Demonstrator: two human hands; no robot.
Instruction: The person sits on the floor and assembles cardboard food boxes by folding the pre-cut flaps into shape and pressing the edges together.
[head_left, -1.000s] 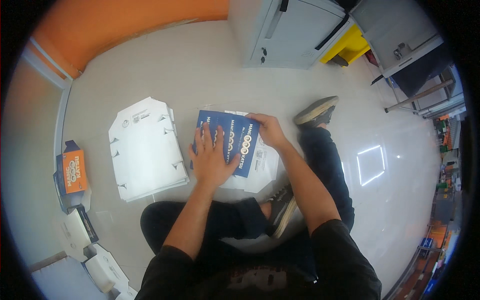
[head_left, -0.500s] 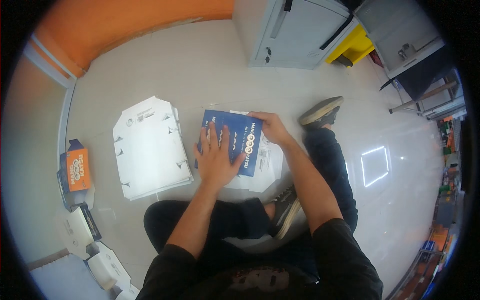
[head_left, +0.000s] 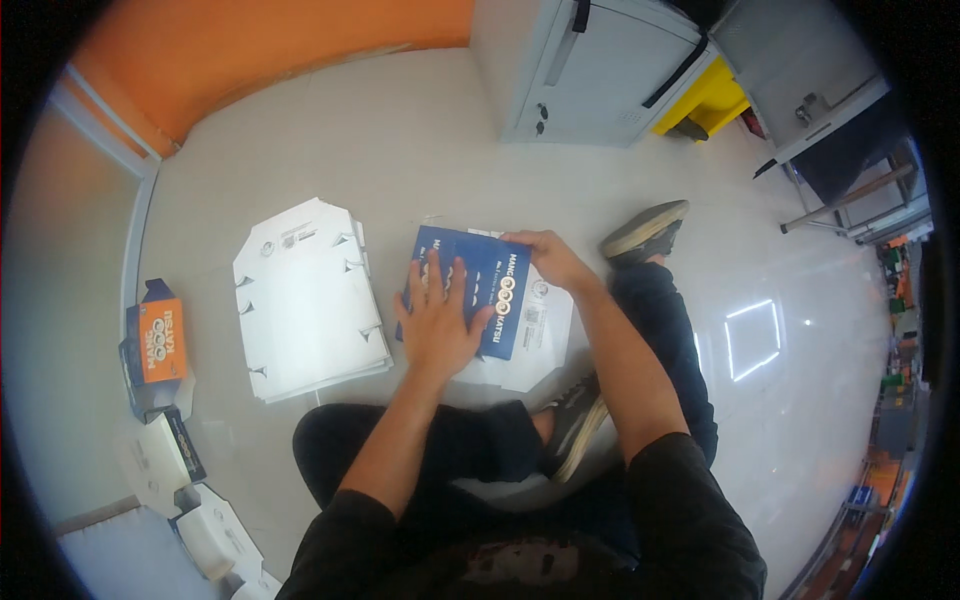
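A blue printed cardboard box (head_left: 510, 325) lies in front of me over white die-cut sheets (head_left: 547, 345), whose edges show at its right and below. Whether the box is fully flat, I cannot tell. My left hand (head_left: 435, 330) rests on the blue face with its fingers spread. At the far right corner, my right hand (head_left: 552, 260) grips the box's edge, its thumb and fingers partly hidden. To the left sits a neat stack of white flat box blanks (head_left: 310, 310) with small cut flaps.
An orange and dark blue box (head_left: 162, 340) and several opened white cartons (head_left: 215, 535) line the left side by a glass panel. A grey metal cabinet (head_left: 590, 85) stands ahead, a yellow stool (head_left: 715, 100) beside it. My legs and shoes (head_left: 645, 230) surround the work.
The whole view has shifted slightly, moving everything a little right and down. Both hands keep nearly the same places on the blue box.
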